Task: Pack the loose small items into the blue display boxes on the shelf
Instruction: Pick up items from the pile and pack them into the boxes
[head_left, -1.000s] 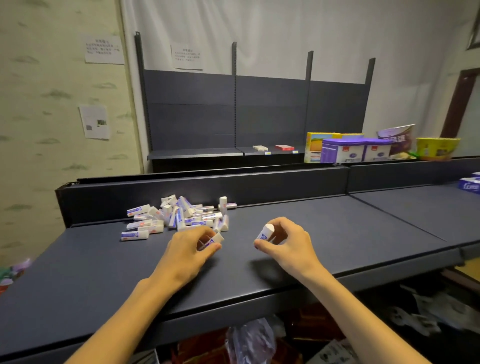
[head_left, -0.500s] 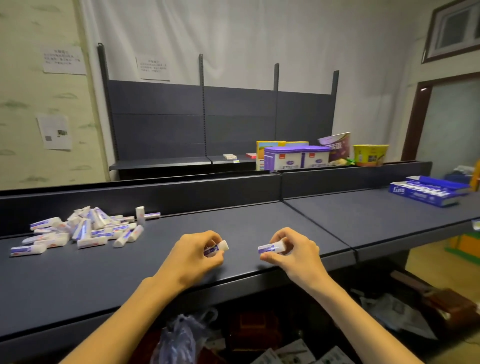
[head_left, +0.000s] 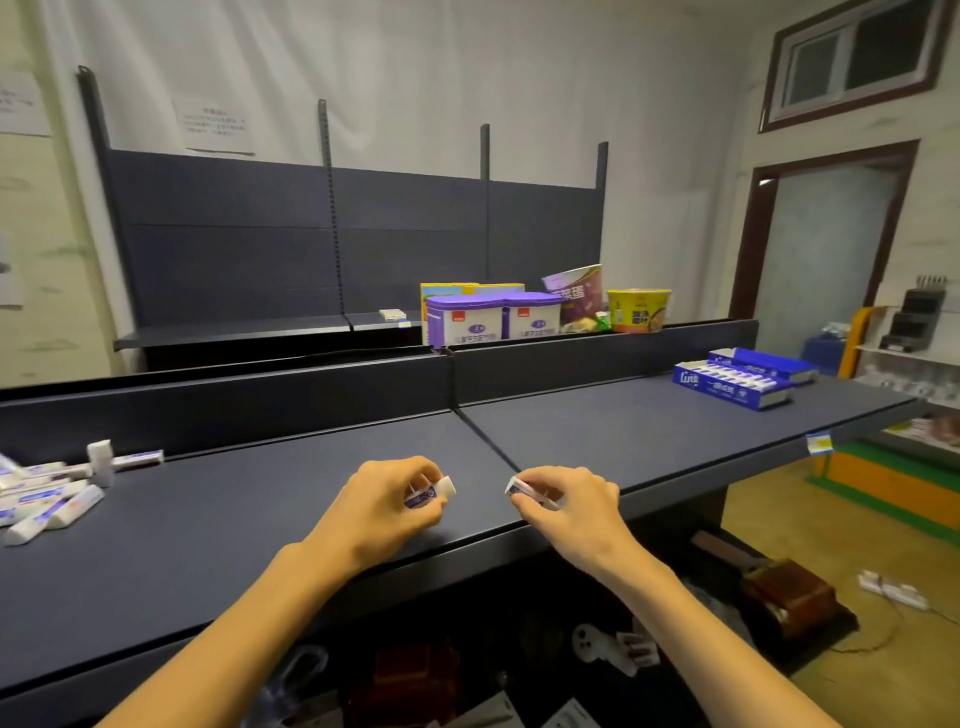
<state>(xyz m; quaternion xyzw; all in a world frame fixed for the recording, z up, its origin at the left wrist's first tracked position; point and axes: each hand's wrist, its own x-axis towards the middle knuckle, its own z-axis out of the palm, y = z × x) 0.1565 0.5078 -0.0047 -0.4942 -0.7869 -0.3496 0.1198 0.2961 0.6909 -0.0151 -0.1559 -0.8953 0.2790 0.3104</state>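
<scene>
Dark shelf (head_left: 291, 499): blue display boxes (head_left: 737, 382) far right, loose pile (head_left: 49, 493) far left, your hands between. Left hand (head_left: 387, 501) pinches one small white-and-purple item (head_left: 431, 493); right hand (head_left: 566, 501) pinches another (head_left: 522, 488), probably the same kind, partly hidden.

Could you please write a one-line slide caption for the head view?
Each hand, left and right, holds one small item above the shelf, blue boxes far right.

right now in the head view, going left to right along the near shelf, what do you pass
Pile of loose small items → upright item → left hand holding an item → right hand holding an item → blue display boxes at the far right.
</scene>
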